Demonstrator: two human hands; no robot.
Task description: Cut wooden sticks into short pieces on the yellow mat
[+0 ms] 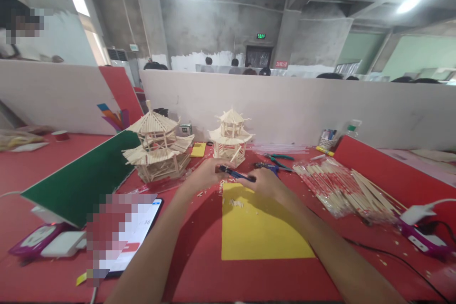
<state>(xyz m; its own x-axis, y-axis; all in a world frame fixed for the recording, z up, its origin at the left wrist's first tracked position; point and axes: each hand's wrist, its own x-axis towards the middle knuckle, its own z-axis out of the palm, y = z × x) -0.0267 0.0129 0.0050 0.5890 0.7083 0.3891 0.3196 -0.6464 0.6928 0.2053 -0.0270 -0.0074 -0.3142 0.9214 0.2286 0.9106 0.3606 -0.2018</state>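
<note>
Both my hands meet over the far edge of a yellow sheet [260,228] on the red table [199,266]. My left hand [204,175] is closed near the tip of a blue-handled cutter [237,174]. My right hand [265,181] is wrapped round the cutter's handles. Small pale wood bits [235,203] lie on the sheet just below the hands. What my left fingers pinch is too small to make out. Two wooden stick pavilion models stand behind: a larger one [158,149] to the left and a smaller one [231,137] straight ahead.
Bundles of wrapped wooden sticks [342,185] lie at right, with green-handled pliers [280,159] behind my right hand. A phone [137,228] and a green board [83,180] sit at left. Chargers and cables [420,228] are at far right. A white partition [285,104] closes the back.
</note>
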